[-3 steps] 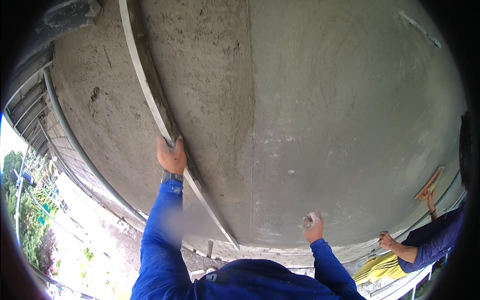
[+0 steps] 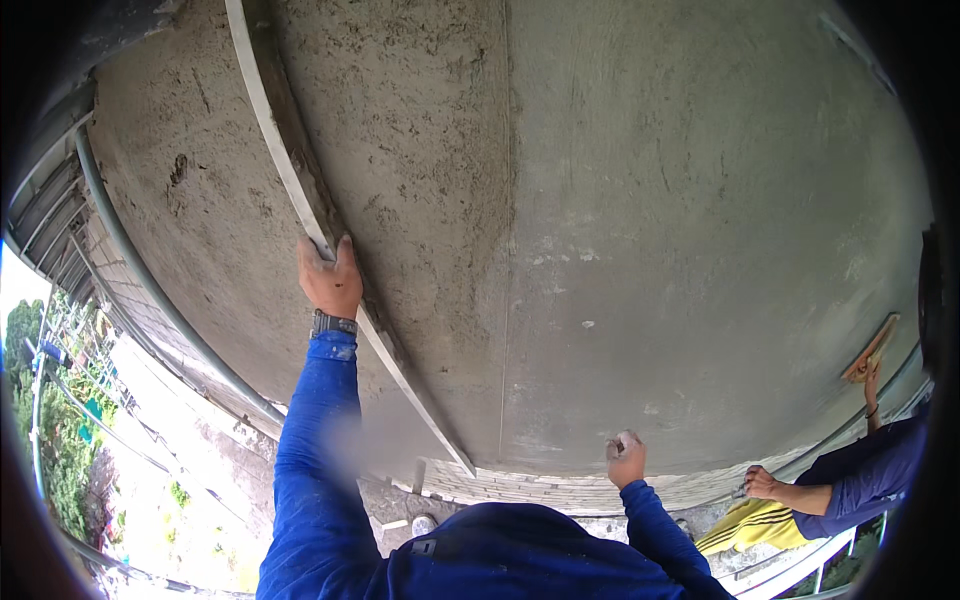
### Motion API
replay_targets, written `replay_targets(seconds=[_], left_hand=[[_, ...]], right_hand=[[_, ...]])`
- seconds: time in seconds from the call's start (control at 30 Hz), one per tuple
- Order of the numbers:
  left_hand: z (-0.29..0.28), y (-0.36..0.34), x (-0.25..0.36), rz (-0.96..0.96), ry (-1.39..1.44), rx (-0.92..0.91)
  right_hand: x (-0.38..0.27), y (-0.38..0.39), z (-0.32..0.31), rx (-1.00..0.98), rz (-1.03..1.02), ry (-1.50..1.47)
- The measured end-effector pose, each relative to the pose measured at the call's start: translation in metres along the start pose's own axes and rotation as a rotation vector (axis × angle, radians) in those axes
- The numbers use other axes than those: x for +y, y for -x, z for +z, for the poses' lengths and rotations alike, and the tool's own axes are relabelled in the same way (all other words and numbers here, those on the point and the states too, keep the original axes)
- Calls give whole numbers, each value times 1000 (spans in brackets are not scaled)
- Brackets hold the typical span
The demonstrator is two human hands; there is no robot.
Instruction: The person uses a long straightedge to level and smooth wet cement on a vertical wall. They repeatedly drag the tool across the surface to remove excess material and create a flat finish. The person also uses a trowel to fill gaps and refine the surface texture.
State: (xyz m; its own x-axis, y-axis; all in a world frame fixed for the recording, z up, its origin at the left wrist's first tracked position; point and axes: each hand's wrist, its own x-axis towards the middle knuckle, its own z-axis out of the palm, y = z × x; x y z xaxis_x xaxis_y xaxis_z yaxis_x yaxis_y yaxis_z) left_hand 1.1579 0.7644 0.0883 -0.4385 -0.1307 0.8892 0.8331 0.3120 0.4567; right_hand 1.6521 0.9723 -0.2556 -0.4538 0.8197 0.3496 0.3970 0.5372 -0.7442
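My left hand (image 2: 330, 277) grips a long, straight screed bar (image 2: 285, 165) around its edges, thumb on one side and fingers on the other. The bar lies slanted against the wall, from the top left down to the wall's lower edge. Around it the plaster (image 2: 420, 160) is brown, rough and pitted. My right hand (image 2: 627, 458) is closed, low in front of the smooth grey plaster (image 2: 680, 230). Something greyish shows in that fist, but I cannot make it out.
At the right, a co-worker in yellow trousers (image 2: 752, 527) holds a plastering float (image 2: 872, 348) against the wall. A pipe (image 2: 150, 255) runs along the wall's left edge. Bricks (image 2: 520, 487) show under the plaster. Poles and greenery (image 2: 42, 440) stand at the far left.
My left hand and the bar sit slightly higher and further left in the view, which has shifted a little. The co-worker's float has moved slightly right and up.
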Motion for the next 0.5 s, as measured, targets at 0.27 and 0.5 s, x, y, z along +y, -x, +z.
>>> replay_targets(seconds=[0.27,0.5], left_hand=[[17,107,17,-130,119,-166],[20,181,0,-145,159,-326]], right_hand=[[21,45,50,-420,155,93],[-41,-11,92,-557,10,121]])
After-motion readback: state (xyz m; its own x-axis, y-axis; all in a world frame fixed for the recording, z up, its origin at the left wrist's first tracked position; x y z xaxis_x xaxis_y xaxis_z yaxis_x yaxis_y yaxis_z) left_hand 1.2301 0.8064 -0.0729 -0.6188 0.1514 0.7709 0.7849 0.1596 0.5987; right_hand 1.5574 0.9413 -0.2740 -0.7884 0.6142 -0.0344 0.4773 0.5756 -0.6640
